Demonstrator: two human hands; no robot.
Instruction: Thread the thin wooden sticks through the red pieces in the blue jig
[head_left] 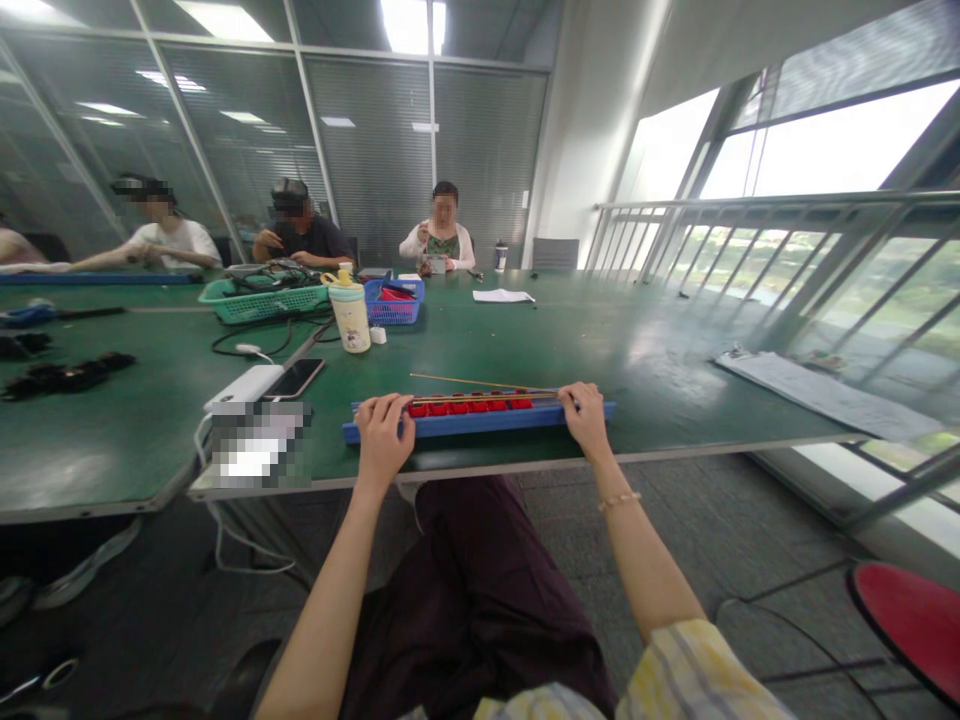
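Note:
A long blue channel-shaped fixture [487, 427] lies across the near edge of the table, with a row of several red pieces [469, 405] inside it. Over its left end my left hand [384, 435] is curled, thumb and fingers closed on a thin golden rod [487, 397] that runs above the red pieces. At the right end, my right hand [586, 412] pinches the rod's other end, its fingers resting by the fixture. Another thin rod [472, 382] slants behind, reaching toward my right hand. The fingertips are partly hidden.
Left of the fixture are a phone [296, 378], a white power bank [244, 387] with cables, and a blurred-out item. Farther back stand a cream cup [350, 318], a green basket [255, 305] and a blue basket [395, 311]. A clipboard [810, 390] lies right. Several people sit opposite.

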